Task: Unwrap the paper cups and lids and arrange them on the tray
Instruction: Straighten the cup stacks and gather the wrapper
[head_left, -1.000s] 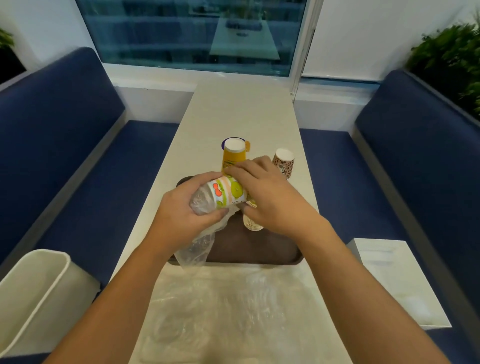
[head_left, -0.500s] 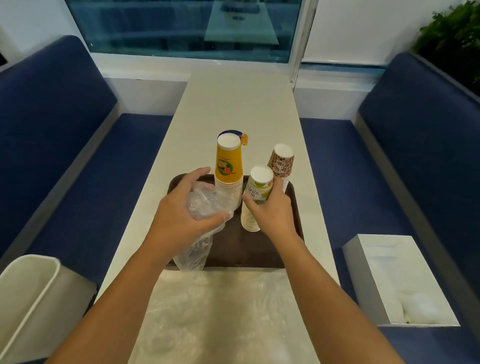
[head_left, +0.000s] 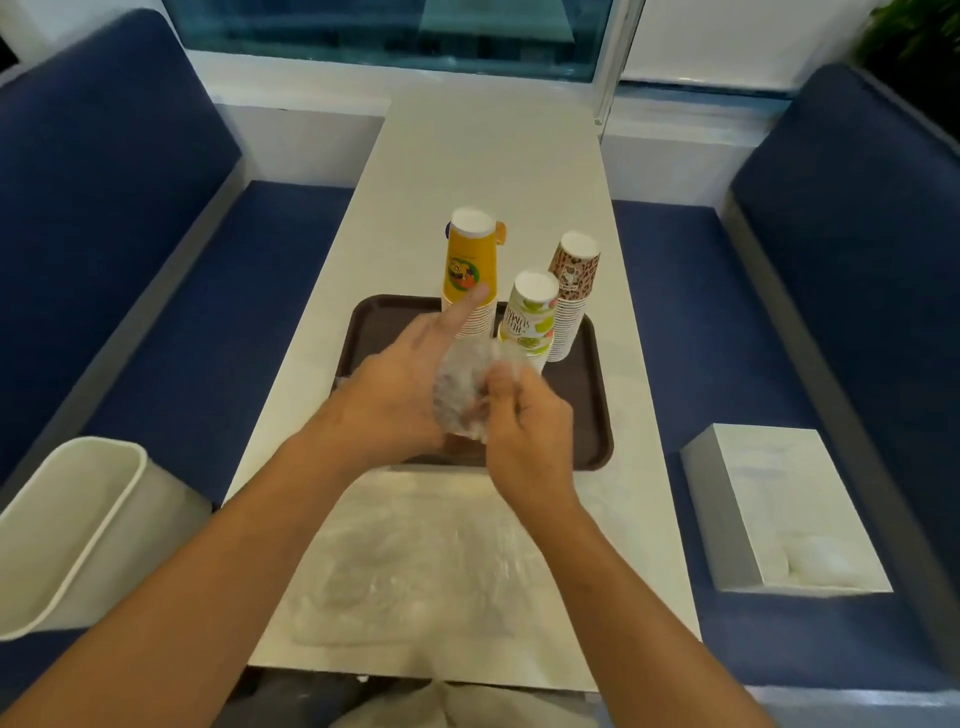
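Three upside-down stacks of paper cups stand on the brown tray (head_left: 587, 415): a yellow stack (head_left: 469, 270) at the back left, a leopard-print stack (head_left: 571, 291) at the back right, and a white-and-green stack (head_left: 530, 325) in front of them. Above the tray's near half, my left hand (head_left: 400, 395) and my right hand (head_left: 524, 421) both grip a crumpled clear plastic wrapper (head_left: 460, 395) between them. My left index finger sticks out toward the yellow stack. No lids are visible.
Flat clear plastic bags (head_left: 415, 566) lie on the white table (head_left: 488, 171) near me. A white bin (head_left: 78, 525) stands at the left on the blue bench, and a white box (head_left: 779, 499) holding plastic sits on the right bench.
My right hand let go of the white-and-green cup stack, which now stands on the tray, and came back to take hold of the wrapper that my left hand was holding.
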